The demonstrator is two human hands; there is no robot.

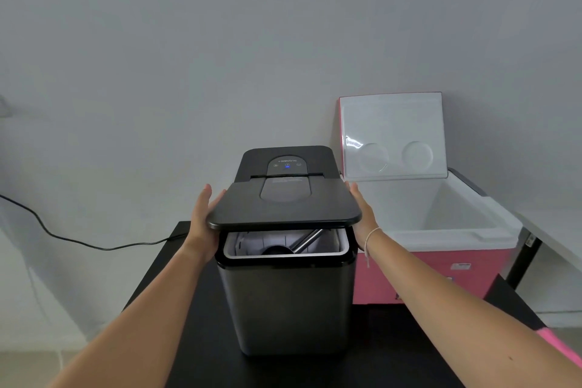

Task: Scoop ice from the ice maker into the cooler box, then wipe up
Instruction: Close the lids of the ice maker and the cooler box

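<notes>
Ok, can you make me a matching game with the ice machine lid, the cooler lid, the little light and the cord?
Things:
1. ice maker lid
2. cooler box lid
3. panel light
4. power cord

States:
A. glowing blue
B. standing fully open against the wall
C. trailing off to the left
D. half raised between the left hand and right hand

Pairs: 1-D, 2-B, 3-A, 4-C
</notes>
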